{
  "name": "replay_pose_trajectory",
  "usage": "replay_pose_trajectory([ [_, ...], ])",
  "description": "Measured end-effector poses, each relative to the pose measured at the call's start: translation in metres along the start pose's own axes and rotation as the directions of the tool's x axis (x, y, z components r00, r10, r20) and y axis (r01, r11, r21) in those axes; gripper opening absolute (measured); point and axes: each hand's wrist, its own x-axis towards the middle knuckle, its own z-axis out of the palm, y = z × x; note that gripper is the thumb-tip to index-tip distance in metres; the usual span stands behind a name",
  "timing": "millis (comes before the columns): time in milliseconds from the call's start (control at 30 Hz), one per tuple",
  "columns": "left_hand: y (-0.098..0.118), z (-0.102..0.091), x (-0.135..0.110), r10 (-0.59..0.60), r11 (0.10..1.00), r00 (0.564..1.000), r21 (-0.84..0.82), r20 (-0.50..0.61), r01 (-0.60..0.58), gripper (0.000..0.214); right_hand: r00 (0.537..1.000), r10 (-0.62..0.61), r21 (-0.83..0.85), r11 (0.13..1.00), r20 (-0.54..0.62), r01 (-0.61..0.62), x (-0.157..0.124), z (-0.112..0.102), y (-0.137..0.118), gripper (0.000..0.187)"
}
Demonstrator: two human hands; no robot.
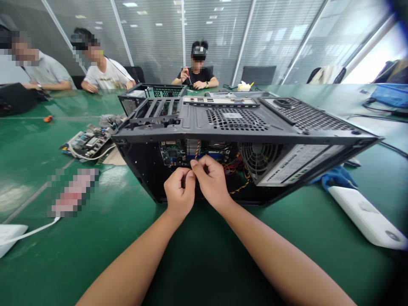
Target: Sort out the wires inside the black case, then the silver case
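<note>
A black computer case lies on its side in front of me, its open side facing me. Inside it are a green motherboard and a power supply with a round fan grille. A thin twisted cable in orange and black hangs down to my fingertips. My left hand is closed in a pinch at the opening. Touching it or nearly so, my right hand pinches at the same spot, where the cable runs in. The cable's end is hidden by my fingers.
Left lie a loose circuit board, a blurred pinkish object on a white cable and an orange item. A white device and blue cloth lie right. Another case stands behind; a person opposite holds a screwdriver.
</note>
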Motion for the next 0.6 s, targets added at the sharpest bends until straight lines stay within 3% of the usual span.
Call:
replay_pose_trajectory([
  [267,0.0013,-0.0004,0.0000,0.079,0.995,0.997,0.057,-0.024,-0.078,0.018,1.000,0.018,0.003,1.000,0.000,-0.018,0.0002,0.0002,0.0012,0.034],
  [600,-0.0011,0.0010,-0.0013,-0.025,0.999,0.999,-0.025,0.026,0.025,0.019,0.999,0.038,0.025,0.999,0.014,-0.039,0.0005,0.0004,0.0011,0.034],
])
